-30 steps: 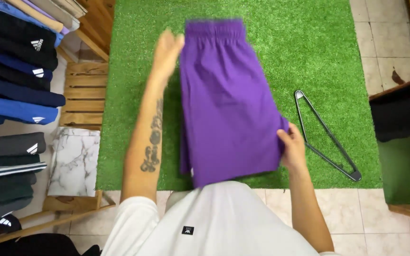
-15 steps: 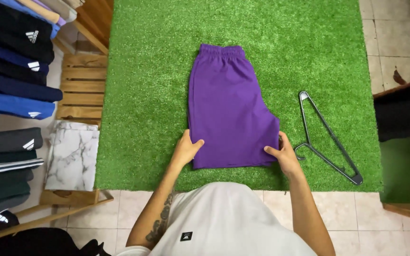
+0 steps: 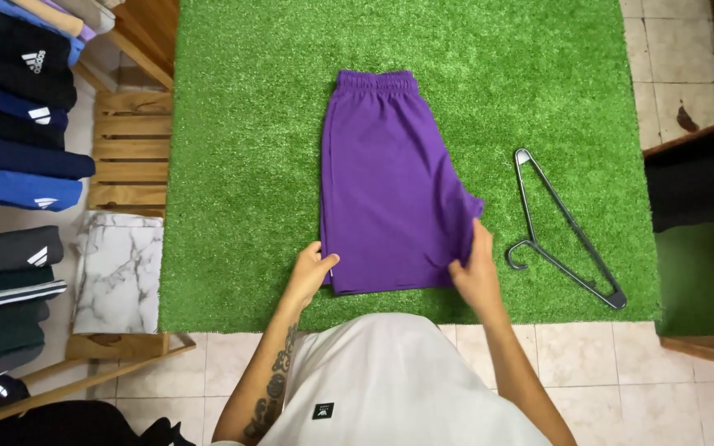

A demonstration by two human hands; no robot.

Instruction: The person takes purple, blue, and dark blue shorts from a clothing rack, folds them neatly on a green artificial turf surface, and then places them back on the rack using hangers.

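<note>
A pair of purple shorts (image 3: 390, 182) lies folded in half lengthwise on a green artificial-grass mat (image 3: 241, 165), waistband at the far end. My left hand (image 3: 311, 272) pinches the near left corner of the hem. My right hand (image 3: 477, 272) grips the near right hem corner, where the fabric is slightly lifted and creased. Both hands are at the near edge of the shorts.
A grey clothes hanger (image 3: 559, 227) lies on the mat right of the shorts. Folded dark and blue garments (image 3: 10, 124) hang stacked at the left. A wooden pallet (image 3: 130, 140) and a marble slab (image 3: 117, 272) sit beside the mat. Tiled floor (image 3: 605, 363) lies near me.
The shorts went from being held up and laid down to lying flat on the mat. My left hand moved from the waistband to the near hem corner. Both hands now grip the hem.
</note>
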